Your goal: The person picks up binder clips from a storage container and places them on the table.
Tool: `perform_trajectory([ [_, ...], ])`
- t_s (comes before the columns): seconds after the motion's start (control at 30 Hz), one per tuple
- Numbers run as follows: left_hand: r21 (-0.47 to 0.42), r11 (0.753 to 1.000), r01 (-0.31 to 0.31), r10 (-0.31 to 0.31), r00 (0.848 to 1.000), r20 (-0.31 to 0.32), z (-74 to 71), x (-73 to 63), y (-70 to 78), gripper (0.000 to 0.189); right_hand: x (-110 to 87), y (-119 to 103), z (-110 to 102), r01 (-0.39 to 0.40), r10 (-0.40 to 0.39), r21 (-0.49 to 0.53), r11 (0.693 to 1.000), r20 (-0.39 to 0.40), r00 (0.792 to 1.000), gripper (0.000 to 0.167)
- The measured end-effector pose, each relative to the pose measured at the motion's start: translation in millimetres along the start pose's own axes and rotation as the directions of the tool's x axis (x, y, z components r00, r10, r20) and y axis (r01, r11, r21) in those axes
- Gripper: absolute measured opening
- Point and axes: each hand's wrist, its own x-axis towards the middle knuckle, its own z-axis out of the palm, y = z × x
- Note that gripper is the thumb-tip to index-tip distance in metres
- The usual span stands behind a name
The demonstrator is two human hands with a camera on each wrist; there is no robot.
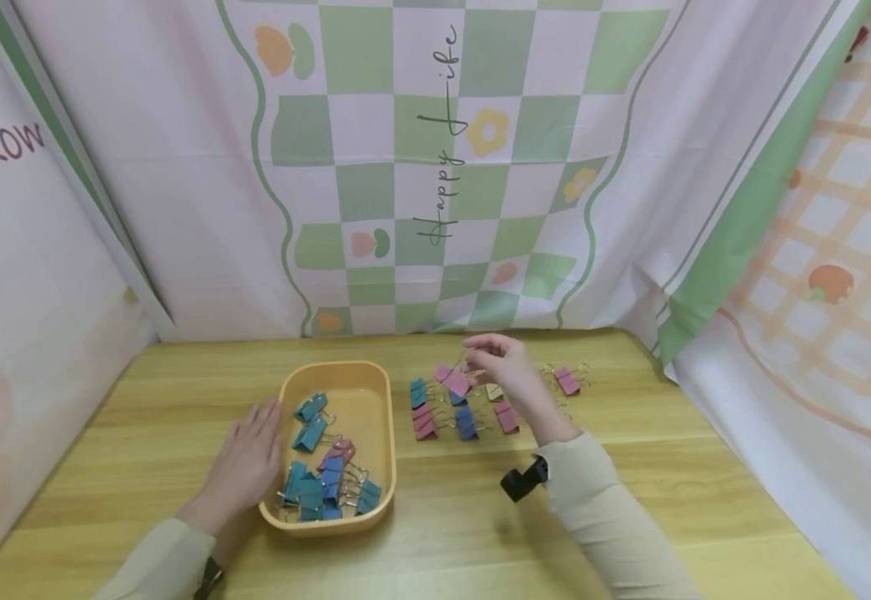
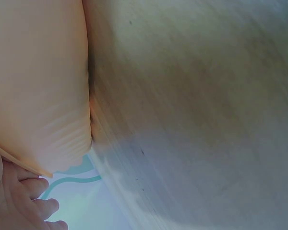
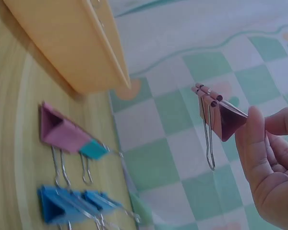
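My right hand [image 1: 508, 375] pinches a pink binder clip [image 3: 216, 114] by one wire handle, between thumb and finger. In the right wrist view the clip hangs above the table, its other handle pointing down. Below it in the head view lie rows of binder clips, among them a teal clip [image 1: 418, 393], a dark pink clip [image 1: 424, 423] and a blue clip [image 1: 468, 423]. At the left, my left hand [image 1: 249, 454] rests with extended fingers along the side of a yellow plastic tray [image 1: 363, 408]. Inside the tray are several teal clips [image 1: 309, 434], plus blue and pink ones.
Farther right on the wooden table [image 1: 450, 525] lies another pink clip [image 1: 568, 381], with a pale yellow clip [image 1: 494, 392] partly behind my right hand. A checked curtain [image 1: 435, 167] hangs along the table's back edge, and more cloth hangs at both sides.
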Motion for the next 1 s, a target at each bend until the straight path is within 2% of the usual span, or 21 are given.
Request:
perform_trajectory([
  [0.23, 0.0, 1.0, -0.004, 0.004, 1.0, 0.0, -1.1, 0.2, 1.5, 0.05, -3.7, 0, -30, 0.019, -0.019, 0.001, 1.0, -0.105, 0.994, 0.025],
  [0.5, 0.002, 1.0, -0.008, 0.008, 1.0, -0.014, -1.8, -0.2, 2.5, 0.049, -11.1, 7, -67, 0.053, -0.046, 0.029, 0.998, -0.187, 0.981, 0.019],
  [0.73, -0.009, 1.0, 0.001, -0.001, 1.0, 0.004, -1.1, 0.1, 2.0, 0.05, -17.9, 14, -93, 0.029, -0.012, 0.063, 0.998, -0.249, 0.968, 0.012],
  [1.0, -0.008, 1.0, 0.0, 0.0, 1.0, -0.003, -1.8, 0.1, 3.2, 0.05, -27.9, 25, -123, 0.011, 0.028, 0.126, 0.992, -0.306, 0.951, 0.013],
])
